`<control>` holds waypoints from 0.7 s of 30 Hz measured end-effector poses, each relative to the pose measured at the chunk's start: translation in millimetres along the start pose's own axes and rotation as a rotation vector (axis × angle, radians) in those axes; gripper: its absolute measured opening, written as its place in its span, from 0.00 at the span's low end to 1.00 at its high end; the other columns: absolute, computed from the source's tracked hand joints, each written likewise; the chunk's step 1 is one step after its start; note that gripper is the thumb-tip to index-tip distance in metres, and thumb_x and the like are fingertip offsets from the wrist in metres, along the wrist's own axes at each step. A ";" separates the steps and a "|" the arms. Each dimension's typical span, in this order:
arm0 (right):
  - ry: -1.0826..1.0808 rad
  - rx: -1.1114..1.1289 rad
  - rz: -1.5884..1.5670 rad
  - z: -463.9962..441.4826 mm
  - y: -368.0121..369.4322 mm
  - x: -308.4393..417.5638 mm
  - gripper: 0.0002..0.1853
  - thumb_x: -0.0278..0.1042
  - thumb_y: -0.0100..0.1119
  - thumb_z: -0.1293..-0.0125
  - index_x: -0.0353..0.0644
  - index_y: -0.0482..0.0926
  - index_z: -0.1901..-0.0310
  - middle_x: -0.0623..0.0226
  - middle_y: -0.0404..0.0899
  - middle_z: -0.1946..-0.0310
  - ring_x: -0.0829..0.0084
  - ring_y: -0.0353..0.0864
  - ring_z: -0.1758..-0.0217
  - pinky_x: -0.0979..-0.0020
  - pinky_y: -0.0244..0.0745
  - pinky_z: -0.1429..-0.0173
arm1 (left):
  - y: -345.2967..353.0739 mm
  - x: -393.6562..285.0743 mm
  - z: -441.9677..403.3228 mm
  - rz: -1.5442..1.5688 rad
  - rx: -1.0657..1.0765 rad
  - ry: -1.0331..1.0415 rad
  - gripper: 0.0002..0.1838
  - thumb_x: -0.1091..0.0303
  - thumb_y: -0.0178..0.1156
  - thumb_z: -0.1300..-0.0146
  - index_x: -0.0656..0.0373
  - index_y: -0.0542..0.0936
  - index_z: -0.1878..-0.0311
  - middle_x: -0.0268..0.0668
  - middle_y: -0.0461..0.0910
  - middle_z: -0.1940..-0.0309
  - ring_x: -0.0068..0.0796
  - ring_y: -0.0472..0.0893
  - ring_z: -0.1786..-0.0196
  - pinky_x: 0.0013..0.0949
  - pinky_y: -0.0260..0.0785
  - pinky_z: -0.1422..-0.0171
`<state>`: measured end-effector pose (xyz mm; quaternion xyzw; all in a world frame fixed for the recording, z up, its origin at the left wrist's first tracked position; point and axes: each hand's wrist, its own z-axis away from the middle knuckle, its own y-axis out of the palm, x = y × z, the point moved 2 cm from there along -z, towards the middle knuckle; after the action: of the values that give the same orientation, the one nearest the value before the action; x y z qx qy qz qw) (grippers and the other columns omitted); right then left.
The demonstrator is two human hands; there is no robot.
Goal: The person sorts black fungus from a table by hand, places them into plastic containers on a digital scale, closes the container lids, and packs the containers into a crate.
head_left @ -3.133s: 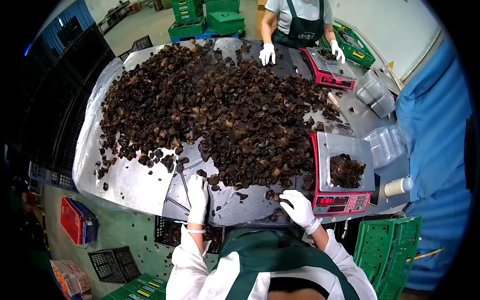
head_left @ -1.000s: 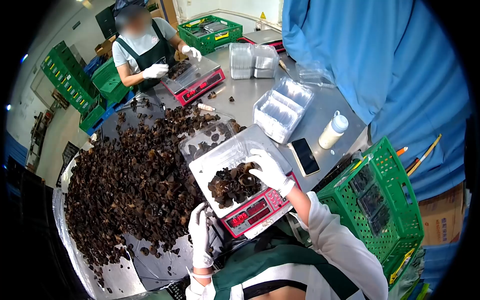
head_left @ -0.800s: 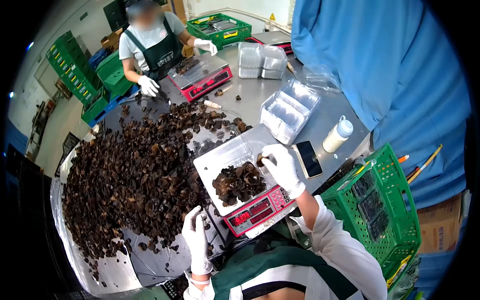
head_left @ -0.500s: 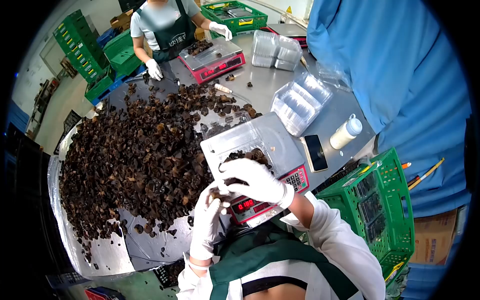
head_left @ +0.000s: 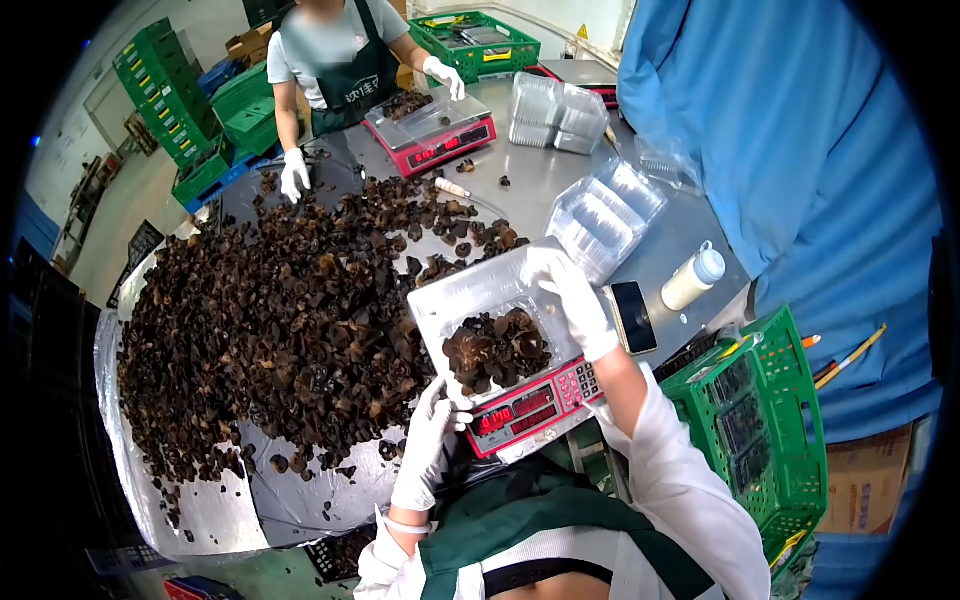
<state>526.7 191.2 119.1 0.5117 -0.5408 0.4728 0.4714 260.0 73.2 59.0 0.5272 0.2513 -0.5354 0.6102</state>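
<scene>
A clear plastic box [head_left: 450,300] lies open on the red scale [head_left: 530,408], with dark wood ear mushrooms [head_left: 497,350] in its near part. My right hand [head_left: 572,300], in a white glove, is closed on the box's raised lid edge at the far right corner. My left hand [head_left: 430,440], also gloved, is at the scale's near left corner, its fingers drawn together; whether they hold anything is too small to tell. The large mushroom pile [head_left: 280,340] spreads over the table to the left of the scale.
A co-worker's gloved hands [head_left: 295,175] are near a second red scale [head_left: 430,130]. Stacked clear boxes [head_left: 605,220], a phone [head_left: 632,318] and a white bottle [head_left: 692,277] stand to the right. A green crate [head_left: 790,420] is at the lower right, beside a blue curtain [head_left: 740,120].
My right hand has moved from over the mushrooms to the box's far edge and taken hold of it. My left hand has dropped slightly. The co-worker's hand near the pile has shifted left.
</scene>
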 end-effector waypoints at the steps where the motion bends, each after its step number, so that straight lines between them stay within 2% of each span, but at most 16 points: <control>1: -0.077 0.043 0.094 11.9 -9.6 -5.6 0.16 0.42 0.48 0.28 0.42 0.77 0.47 0.68 0.80 0.57 0.78 0.77 0.51 0.72 0.70 0.46 | -3.8 5.9 -2.5 0.016 0.025 -0.019 0.27 0.60 0.48 0.27 0.59 0.57 0.29 0.44 0.81 0.59 0.28 0.82 0.63 0.28 0.75 0.57; 2: -0.226 0.067 0.291 30.5 -9.5 4.4 0.13 0.39 0.51 0.29 0.40 0.79 0.53 0.68 0.81 0.62 0.76 0.78 0.54 0.71 0.72 0.48 | -6.8 9.6 -3.0 0.020 0.029 -0.015 0.27 0.60 0.48 0.27 0.59 0.57 0.29 0.44 0.81 0.59 0.28 0.82 0.63 0.28 0.75 0.57; 3: -0.107 0.034 0.426 49.5 -6.6 10.0 0.13 0.35 0.59 0.35 0.38 0.78 0.52 0.66 0.80 0.59 0.74 0.78 0.54 0.72 0.72 0.48 | -8.9 12.4 -5.4 0.082 0.031 -0.042 0.27 0.60 0.48 0.27 0.59 0.58 0.30 0.43 0.81 0.59 0.28 0.82 0.64 0.28 0.75 0.57; 4: -0.286 -0.030 0.631 64.2 -3.9 13.9 0.15 0.37 0.67 0.42 0.39 0.79 0.57 0.61 0.78 0.58 0.66 0.79 0.55 0.67 0.74 0.49 | -8.5 13.3 -9.7 0.143 0.038 -0.065 0.26 0.59 0.48 0.26 0.60 0.59 0.30 0.43 0.81 0.59 0.28 0.82 0.64 0.28 0.75 0.58; 5: -0.364 -0.072 0.819 76.3 -7.0 11.9 0.18 0.41 0.68 0.42 0.40 0.78 0.54 0.60 0.77 0.54 0.66 0.80 0.56 0.67 0.74 0.50 | -4.6 8.7 -6.9 0.073 0.005 -0.046 0.25 0.59 0.47 0.26 0.60 0.61 0.32 0.42 0.81 0.60 0.28 0.82 0.65 0.28 0.75 0.58; 6: -0.065 -0.039 0.763 84.8 -11.4 6.2 0.18 0.40 0.65 0.39 0.39 0.77 0.52 0.63 0.78 0.59 0.70 0.81 0.60 0.69 0.76 0.54 | 1.6 3.1 -2.2 0.039 -0.050 -0.034 0.23 0.60 0.51 0.28 0.60 0.63 0.35 0.41 0.81 0.63 0.27 0.82 0.65 0.27 0.75 0.59; 8: 0.349 0.124 0.381 89.6 -26.7 -19.0 0.15 0.40 0.60 0.34 0.38 0.75 0.53 0.66 0.79 0.66 0.76 0.81 0.66 0.73 0.77 0.61 | 8.5 -2.2 0.6 0.005 -0.057 -0.044 0.20 0.64 0.55 0.30 0.60 0.66 0.40 0.40 0.80 0.64 0.26 0.82 0.65 0.27 0.75 0.59; 9: 0.349 0.112 0.373 90.7 -28.5 -23.3 0.15 0.40 0.60 0.34 0.38 0.75 0.53 0.66 0.79 0.66 0.76 0.81 0.66 0.73 0.77 0.61 | 10.0 -1.5 -0.6 0.003 -0.059 -0.088 0.16 0.67 0.59 0.33 0.60 0.68 0.46 0.40 0.80 0.63 0.25 0.82 0.66 0.27 0.75 0.60; 11: 0.422 0.187 0.168 94.8 -29.8 -30.7 0.11 0.38 0.52 0.29 0.38 0.76 0.58 0.69 0.79 0.71 0.81 0.80 0.71 0.80 0.74 0.71 | 10.6 2.5 -5.6 0.074 -0.058 -0.114 0.11 0.73 0.56 0.34 0.59 0.68 0.51 0.39 0.79 0.65 0.26 0.81 0.67 0.25 0.75 0.63; 14: 0.508 0.196 0.115 100.8 -28.0 -21.2 0.13 0.42 0.52 0.29 0.38 0.75 0.58 0.67 0.79 0.72 0.82 0.79 0.72 0.82 0.72 0.72 | 10.2 0.8 -8.6 0.132 -0.049 -0.140 0.08 0.76 0.53 0.36 0.58 0.68 0.55 0.39 0.79 0.67 0.26 0.81 0.68 0.25 0.75 0.63; 15: 0.551 0.240 0.103 102.8 -26.7 -18.3 0.12 0.40 0.51 0.28 0.38 0.74 0.59 0.67 0.79 0.72 0.81 0.79 0.73 0.82 0.72 0.73 | 9.9 -0.5 -8.6 0.142 -0.042 -0.144 0.07 0.78 0.52 0.37 0.58 0.67 0.57 0.39 0.78 0.67 0.26 0.81 0.69 0.24 0.75 0.64; 20: 0.410 0.186 -0.126 115.0 -16.6 -45.6 0.10 0.35 0.47 0.26 0.38 0.72 0.63 0.67 0.79 0.73 0.80 0.78 0.75 0.81 0.71 0.72 | 4.2 8.2 -7.7 0.111 0.015 -0.099 0.06 0.78 0.52 0.37 0.57 0.67 0.61 0.38 0.78 0.67 0.24 0.79 0.70 0.24 0.73 0.66; 21: 0.386 0.161 -0.098 115.8 -13.5 -43.9 0.09 0.34 0.47 0.27 0.38 0.72 0.63 0.67 0.79 0.73 0.80 0.77 0.74 0.80 0.72 0.71 | 3.9 7.7 -5.6 0.056 0.029 0.001 0.07 0.78 0.54 0.37 0.57 0.66 0.61 0.37 0.77 0.68 0.23 0.78 0.70 0.25 0.72 0.65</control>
<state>538.5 80.5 63.3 0.4733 -0.3754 0.5802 0.5463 267.3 74.8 51.9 0.5432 0.2290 -0.5213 0.6170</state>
